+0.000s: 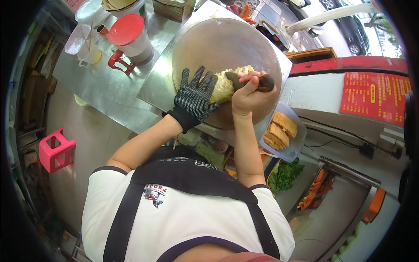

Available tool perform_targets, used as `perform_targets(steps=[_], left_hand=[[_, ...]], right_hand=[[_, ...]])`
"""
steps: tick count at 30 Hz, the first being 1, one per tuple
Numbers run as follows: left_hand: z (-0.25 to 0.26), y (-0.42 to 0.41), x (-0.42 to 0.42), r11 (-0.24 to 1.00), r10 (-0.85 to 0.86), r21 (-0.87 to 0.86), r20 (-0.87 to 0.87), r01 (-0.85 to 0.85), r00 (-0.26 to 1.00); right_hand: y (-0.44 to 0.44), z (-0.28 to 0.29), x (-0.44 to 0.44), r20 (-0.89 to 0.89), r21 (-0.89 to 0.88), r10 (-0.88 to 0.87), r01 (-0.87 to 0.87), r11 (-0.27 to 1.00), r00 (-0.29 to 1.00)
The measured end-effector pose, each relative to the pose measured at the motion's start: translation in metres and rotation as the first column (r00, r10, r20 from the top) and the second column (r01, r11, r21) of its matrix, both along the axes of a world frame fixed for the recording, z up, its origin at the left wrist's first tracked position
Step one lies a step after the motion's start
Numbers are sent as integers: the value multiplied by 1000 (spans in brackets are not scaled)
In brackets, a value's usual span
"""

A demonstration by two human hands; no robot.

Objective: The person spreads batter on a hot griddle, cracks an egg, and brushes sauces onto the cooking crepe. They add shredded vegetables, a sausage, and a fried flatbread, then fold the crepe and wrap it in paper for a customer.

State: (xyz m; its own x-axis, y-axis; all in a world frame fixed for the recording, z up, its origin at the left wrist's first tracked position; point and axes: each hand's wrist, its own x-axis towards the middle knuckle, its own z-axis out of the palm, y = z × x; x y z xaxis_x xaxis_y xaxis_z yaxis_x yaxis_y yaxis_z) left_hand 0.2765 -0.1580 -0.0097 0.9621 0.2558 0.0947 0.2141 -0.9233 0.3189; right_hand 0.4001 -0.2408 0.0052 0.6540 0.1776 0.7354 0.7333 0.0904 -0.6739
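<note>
A folded, egg-coated crepe (220, 87) lies on the front part of a round griddle plate (222, 42). My left hand (194, 95), in a black dotted glove, rests flat with fingers spread along the crepe's left side. In my bare right hand (247, 98) is a scraper (266, 83) with a dark, rounded handle. Its dark blade lies against the top of the crepe near the middle. My fingers hide part of the tool and the crepe's right end.
On the steel counter (98, 95), left, stand a red-lidded pitcher (139, 42), a red clamp-like handle (121, 62) and a cup with sticks (90, 55). Right of the griddle sits a plastic tub (299, 140) of fried crackers (278, 131), with lettuce (284, 175) below. A pink stool (57, 149) stands on the floor.
</note>
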Motion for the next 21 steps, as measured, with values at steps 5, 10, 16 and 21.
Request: perform_targets(steps=[5, 10, 16, 21], left_hand=[[15, 4, -16, 1000, 27, -17, 31, -26, 999], [37, 22, -59, 996, 29, -90, 73, -23, 997], [40, 41, -106, 993, 66, -95, 20, -63, 998], [38, 53, -117, 992, 40, -120, 0, -40, 999]], right_hand=[[-6, -13, 4, -23, -58, 46, -47, 997, 999], [8, -8, 11, 28, -81, 123, -120, 989, 992], [18, -12, 4, -28, 227, 92, -83, 970, 995], [12, -32, 12, 46, -135, -82, 87, 987, 996]])
